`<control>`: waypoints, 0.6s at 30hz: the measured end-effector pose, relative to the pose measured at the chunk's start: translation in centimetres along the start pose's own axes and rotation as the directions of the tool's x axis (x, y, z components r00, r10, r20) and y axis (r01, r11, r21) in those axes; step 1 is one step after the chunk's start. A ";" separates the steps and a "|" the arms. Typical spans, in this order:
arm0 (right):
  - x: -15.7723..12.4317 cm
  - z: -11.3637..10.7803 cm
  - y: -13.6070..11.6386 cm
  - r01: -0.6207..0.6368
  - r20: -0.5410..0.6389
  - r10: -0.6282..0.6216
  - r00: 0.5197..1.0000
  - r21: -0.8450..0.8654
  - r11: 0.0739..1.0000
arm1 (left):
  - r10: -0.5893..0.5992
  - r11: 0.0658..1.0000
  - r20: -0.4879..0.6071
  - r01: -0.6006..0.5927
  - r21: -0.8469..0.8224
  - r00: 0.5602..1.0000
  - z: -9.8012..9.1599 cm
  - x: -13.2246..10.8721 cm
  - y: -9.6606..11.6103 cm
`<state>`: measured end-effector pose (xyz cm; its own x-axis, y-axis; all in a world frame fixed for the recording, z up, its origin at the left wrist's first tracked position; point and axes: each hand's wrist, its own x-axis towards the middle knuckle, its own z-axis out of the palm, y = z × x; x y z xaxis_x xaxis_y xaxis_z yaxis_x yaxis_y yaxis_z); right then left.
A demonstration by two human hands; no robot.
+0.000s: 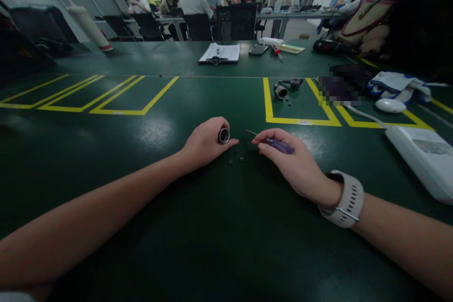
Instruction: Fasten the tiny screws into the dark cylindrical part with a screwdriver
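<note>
Holding a metal cylinder (222, 136) in the left hand (206, 140), a purple screwdriver (279, 145) in the right hand (296, 160); might scatter nearby small rings (241, 159) by brushing them.

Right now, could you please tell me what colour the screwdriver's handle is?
The screwdriver's handle is purple, as the head view shows.

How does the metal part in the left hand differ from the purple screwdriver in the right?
Shape: the metal part is a hollow round piece; the screwdriver is long, with a thin shaft.
Colour: the metal part is dark with a shiny rim; the screwdriver's handle is purple.
Pose: the metal part's open end faces the camera; the screwdriver's tip points toward the left hand.
Shared: both are hand-held.
</note>
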<state>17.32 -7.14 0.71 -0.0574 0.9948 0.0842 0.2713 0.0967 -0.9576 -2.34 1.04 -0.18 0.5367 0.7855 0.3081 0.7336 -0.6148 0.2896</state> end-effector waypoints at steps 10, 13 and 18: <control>0.3 0.9 0.1 0.199 0.184 -0.147 0.972 -0.303 0.932 | 0.119 0.991 0.175 -0.107 -0.076 0.977 -1.7 0.1 -0.4; 0.5 1.6 0.0 0.236 0.245 -0.151 0.958 -0.368 0.900 | 0.164 0.986 0.206 -0.164 -0.017 0.965 -2.8 0.2 -0.5; 1.0 3.2 -0.4 0.400 0.369 -0.243 0.897 -0.445 0.801 | 0.050 0.997 0.103 -0.057 0.060 0.993 -5.0 0.2 -0.1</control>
<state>14.03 -6.31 0.33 -0.4722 0.8570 0.2065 0.6217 0.4898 -0.6112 -4.41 0.92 4.36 0.6132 0.7565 0.2271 0.7257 -0.6532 0.2163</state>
